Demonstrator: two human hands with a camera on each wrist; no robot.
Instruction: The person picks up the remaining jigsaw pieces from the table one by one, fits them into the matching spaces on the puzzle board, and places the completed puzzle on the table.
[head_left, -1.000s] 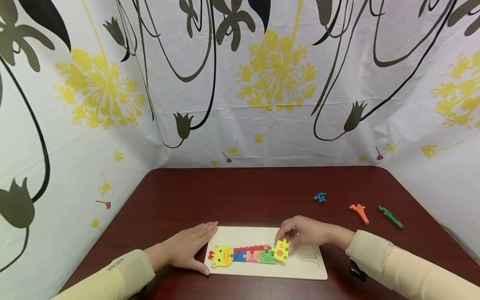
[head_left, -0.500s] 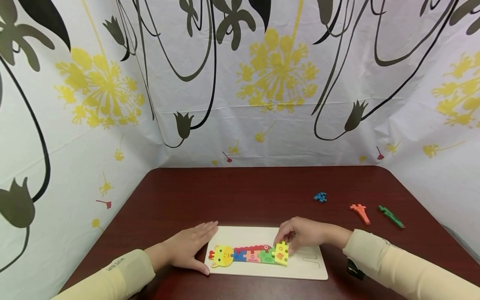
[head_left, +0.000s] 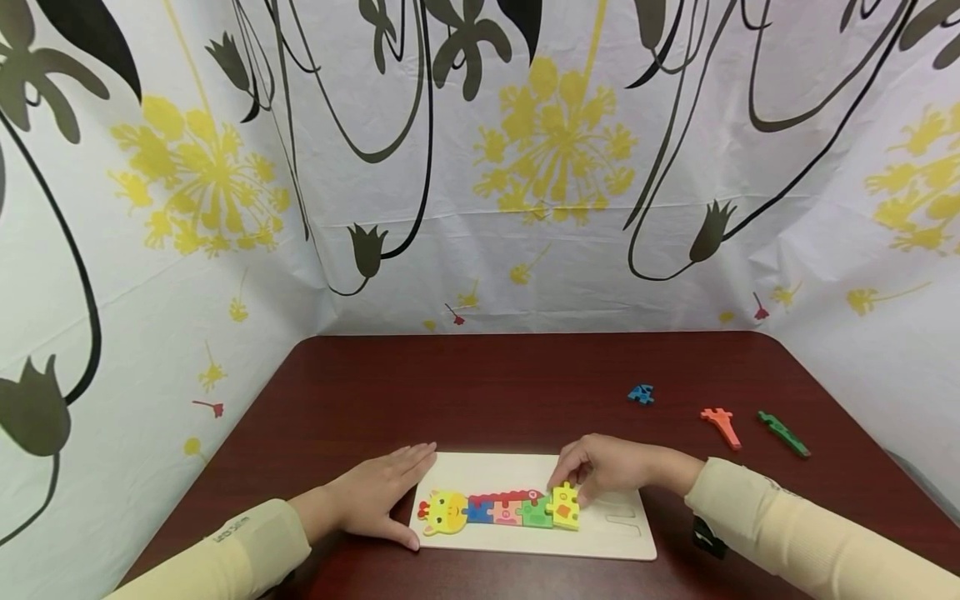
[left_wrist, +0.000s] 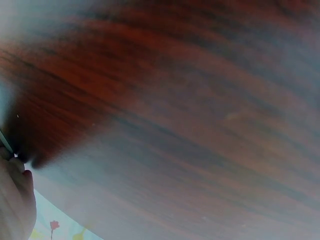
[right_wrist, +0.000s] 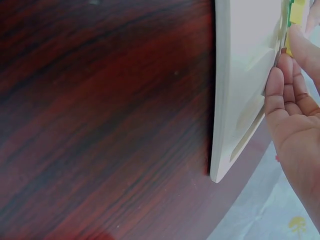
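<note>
A pale puzzle board (head_left: pixel 487 546) lies on the table, bearing a yellow giraffe head piece (head_left: pixel 447 512) with blue, pink and green body pieces (head_left: pixel 507 512) joined to its right. My right hand (head_left: pixel 609 465) pinches a yellow puzzle piece (head_left: pixel 564 508) with an orange mark, set against the green piece (head_left: pixel 536 514). In the right wrist view the thumb and fingers (right_wrist: pixel 285 75) meet at that piece, mostly hidden. My left hand (head_left: pixel 378 496) rests with extended fingers along the board's left edge; only part of it shows in the left wrist view.
Loose pieces lie on the dark red table (head_left: pixel 450 383) beyond the right hand: blue (head_left: pixel 641 394), orange (head_left: pixel 722 427) and green (head_left: pixel 783 433). Leg-shaped recesses (head_left: pixel 622 518) show at the board's right end. A flower-patterned cloth (head_left: pixel 480 167) hangs behind the table.
The yellow piece was tilted and overlapping the green piece; now it sits straighter, slightly farther right, beside the green one. The right hand shifted slightly with it. The left hand stays put.
</note>
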